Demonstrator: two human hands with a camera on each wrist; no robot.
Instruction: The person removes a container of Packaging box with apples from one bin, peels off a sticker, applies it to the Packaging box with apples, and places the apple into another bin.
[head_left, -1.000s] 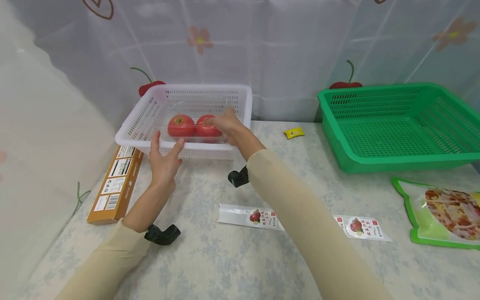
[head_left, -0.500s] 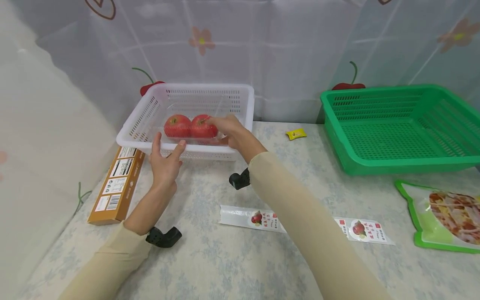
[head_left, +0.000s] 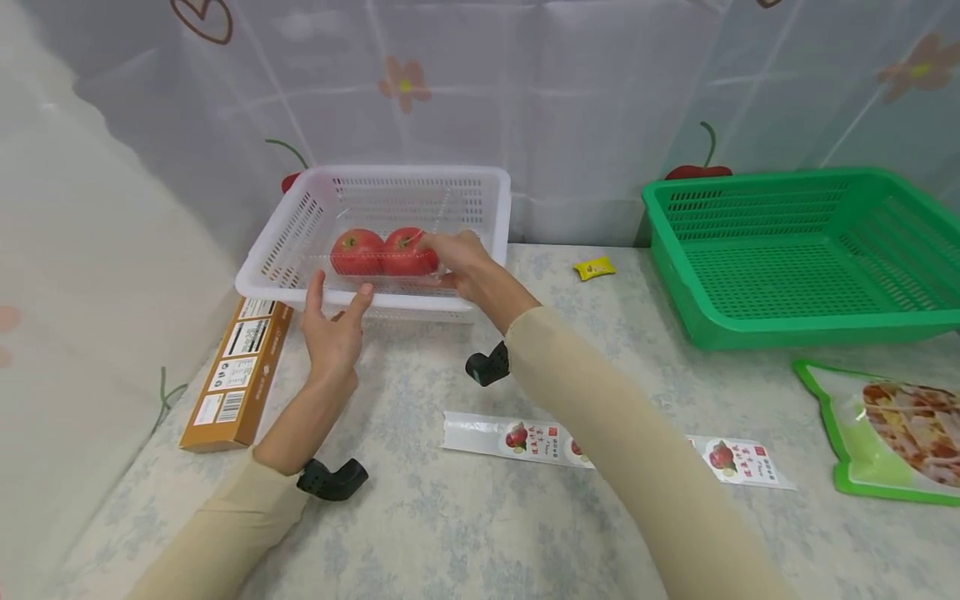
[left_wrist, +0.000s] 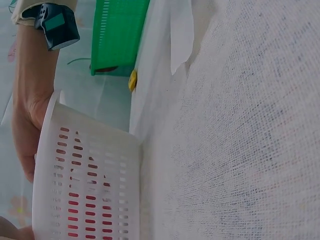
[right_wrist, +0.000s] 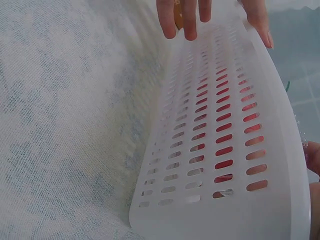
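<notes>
Two red apples (head_left: pixel 358 252) sit side by side in a clear plastic box (head_left: pixel 390 218) inside the white basket (head_left: pixel 408 172). Reaching over the rim from the right, my right hand (head_left: pixel 468 265) pinches the right end of the box. My left hand (head_left: pixel 332 342) holds the basket's near rim. In the right wrist view, left fingers (right_wrist: pixel 189 20) lie along the outer wall while another digit comes over the rim. Red shows through the slots of the basket wall (left_wrist: pixel 100 145) in the left wrist view.
A green basket (head_left: pixel 750 325) stands at the right, with a green-edged food packet (head_left: pixel 892 425) before it. Between the baskets lies a small yellow packet (head_left: pixel 595 267). A long brown box (head_left: pixel 240 375) is at the left. Strips of apple labels (head_left: pixel 480 432) lie under the right forearm.
The clear box with the apples has shifted slightly left in the white basket, and my right hand sits a little lower. My left hand stays at the near rim.
</notes>
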